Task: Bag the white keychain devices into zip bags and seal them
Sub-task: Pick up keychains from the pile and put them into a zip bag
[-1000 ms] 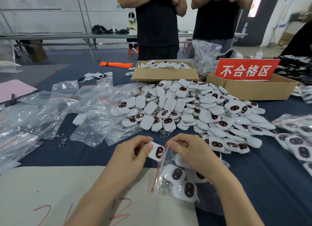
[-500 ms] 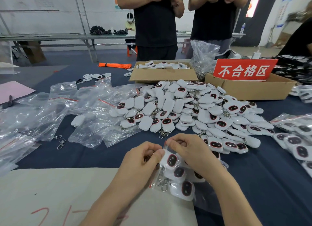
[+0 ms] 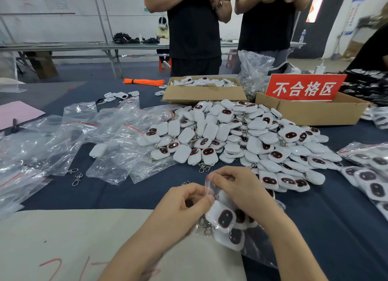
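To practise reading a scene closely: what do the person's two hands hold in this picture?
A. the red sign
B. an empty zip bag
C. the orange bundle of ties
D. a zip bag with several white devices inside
D: the left hand and the right hand both pinch the top of a clear zip bag, and several white keychain devices show through it.

The left hand (image 3: 180, 207) and right hand (image 3: 237, 188) are bare, with slim fingers. Each joins a bare forearm (left forearm (image 3: 134, 257), right forearm (image 3: 294, 249)), uncovered down to the view's lower edge.
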`<state>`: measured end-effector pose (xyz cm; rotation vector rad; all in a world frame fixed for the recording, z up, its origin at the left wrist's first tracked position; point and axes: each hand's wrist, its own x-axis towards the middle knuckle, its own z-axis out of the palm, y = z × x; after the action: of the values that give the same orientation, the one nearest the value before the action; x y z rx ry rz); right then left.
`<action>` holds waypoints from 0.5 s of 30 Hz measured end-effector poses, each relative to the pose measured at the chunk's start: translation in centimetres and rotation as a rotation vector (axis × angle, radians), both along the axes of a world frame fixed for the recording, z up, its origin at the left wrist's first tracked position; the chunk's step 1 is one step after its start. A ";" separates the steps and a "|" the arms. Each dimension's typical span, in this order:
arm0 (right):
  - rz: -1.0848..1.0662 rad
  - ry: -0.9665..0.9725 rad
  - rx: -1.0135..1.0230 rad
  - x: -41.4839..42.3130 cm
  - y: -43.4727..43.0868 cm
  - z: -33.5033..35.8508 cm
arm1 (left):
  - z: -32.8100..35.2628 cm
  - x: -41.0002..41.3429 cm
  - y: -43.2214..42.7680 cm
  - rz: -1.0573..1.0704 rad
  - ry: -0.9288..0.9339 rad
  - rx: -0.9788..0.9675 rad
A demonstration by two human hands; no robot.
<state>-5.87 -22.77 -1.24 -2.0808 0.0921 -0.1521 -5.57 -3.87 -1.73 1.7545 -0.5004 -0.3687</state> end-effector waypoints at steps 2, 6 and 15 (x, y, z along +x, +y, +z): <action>0.014 0.000 0.006 -0.1 0.0 0.1 | 0.1 -0.2 0.0 -0.015 -0.012 0.034; 0.058 0.023 -0.033 -0.1 0.1 0.3 | 0.2 -0.3 0.1 -0.070 -0.050 0.109; -0.007 -0.138 0.249 0.1 0.1 0.8 | -0.4 0.2 0.1 0.041 -0.096 0.080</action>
<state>-5.81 -22.70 -0.43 -1.8164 0.0323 -0.2739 -5.40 -3.77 -2.12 1.8642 -0.5240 -0.2799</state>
